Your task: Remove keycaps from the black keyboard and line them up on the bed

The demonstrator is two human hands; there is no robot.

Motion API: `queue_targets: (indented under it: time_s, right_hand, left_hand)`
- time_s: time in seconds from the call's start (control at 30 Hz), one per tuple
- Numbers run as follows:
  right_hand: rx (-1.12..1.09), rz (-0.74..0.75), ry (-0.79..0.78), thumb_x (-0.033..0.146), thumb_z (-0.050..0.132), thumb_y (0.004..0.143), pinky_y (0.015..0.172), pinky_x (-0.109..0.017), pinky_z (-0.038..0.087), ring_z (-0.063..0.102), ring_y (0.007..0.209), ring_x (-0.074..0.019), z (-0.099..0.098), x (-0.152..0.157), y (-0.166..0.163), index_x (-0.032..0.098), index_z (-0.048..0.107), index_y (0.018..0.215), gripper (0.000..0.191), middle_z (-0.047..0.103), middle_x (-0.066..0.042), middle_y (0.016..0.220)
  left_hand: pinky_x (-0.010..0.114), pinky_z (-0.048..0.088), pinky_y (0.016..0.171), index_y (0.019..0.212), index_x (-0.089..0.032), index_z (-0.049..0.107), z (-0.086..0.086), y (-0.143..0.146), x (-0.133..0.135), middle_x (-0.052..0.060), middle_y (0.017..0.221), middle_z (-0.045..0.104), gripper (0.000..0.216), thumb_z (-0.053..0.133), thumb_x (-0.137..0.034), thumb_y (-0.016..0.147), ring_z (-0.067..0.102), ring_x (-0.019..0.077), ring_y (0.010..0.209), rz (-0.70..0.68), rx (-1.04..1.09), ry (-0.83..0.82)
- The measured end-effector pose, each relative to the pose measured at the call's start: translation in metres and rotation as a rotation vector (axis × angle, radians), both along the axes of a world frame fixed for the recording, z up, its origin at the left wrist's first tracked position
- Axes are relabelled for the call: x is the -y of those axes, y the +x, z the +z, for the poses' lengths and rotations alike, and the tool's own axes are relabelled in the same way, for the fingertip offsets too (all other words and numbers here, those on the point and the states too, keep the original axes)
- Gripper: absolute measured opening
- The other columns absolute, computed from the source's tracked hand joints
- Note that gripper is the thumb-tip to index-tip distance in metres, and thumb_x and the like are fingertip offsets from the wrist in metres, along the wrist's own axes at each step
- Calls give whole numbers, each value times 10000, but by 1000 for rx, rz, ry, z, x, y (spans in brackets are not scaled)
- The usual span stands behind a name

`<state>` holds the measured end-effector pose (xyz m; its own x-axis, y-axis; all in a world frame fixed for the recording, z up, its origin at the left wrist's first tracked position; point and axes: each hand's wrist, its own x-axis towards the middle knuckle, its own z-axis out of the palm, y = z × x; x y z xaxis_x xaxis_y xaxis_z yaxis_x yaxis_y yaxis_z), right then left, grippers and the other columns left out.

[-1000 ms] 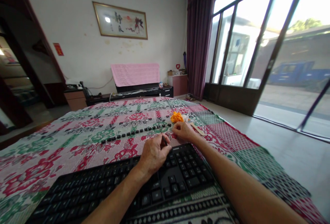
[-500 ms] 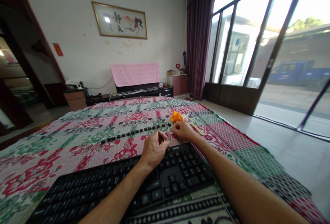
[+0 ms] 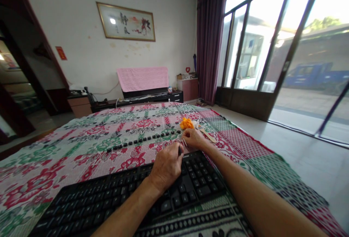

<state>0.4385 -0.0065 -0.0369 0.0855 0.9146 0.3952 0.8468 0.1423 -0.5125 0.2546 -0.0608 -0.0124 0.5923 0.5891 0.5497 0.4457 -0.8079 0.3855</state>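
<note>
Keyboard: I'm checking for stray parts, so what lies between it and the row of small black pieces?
In the head view, patterned cloth lies between the keyboard and the black pieces, with the left hand partly covering that stretch.

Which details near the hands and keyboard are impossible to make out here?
Head view: full shape of the dark object in the left hand, hidden by that hand.
Head view: whether the right hand pinches anything, hidden by that hand.
Head view: some keys of the keyboard, hidden by the left hand and forearm.
Head view: any marks on the small black pieces, too small.
</note>
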Motion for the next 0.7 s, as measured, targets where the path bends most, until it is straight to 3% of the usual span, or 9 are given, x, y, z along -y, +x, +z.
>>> queue_targets:
  time_s: [0.13,0.33,0.5,0.7]
  right_hand:
    - [-77,67,-18,217,513,668,498,-188,329,482,527,-86,2,3,-1,129,617,616,146,586,-3,565]
    - [-282,430,-189,325,548,708,526,-190,368,499,572,-88,23,16,-6,137,664,750,225,601,11,632]
    - [-278,575,-296,304,591,686,702,-218,419,567,761,-133,40,25,-16,168,700,838,231,663,-3,796]
    - [-189,649,-355,302,617,662,637,-186,407,573,703,-117,45,30,-24,211,700,910,277,670,29,764]
  left_hand:
    - [230,386,590,783,-191,505,1,-3,-5,4,659,571,60,456,-166,758,538,130,600,38,83,-64]
    - [208,363,501,741,-184,520,4,-14,-24,-47,537,510,87,543,-248,688,484,102,491,199,311,-292]
    - [203,353,479,737,-175,520,5,-21,-31,-51,530,503,98,539,-243,669,469,94,473,221,364,-342]
    - [201,340,475,727,-173,541,3,-21,-32,-44,536,510,87,538,-216,652,465,92,479,222,365,-321]
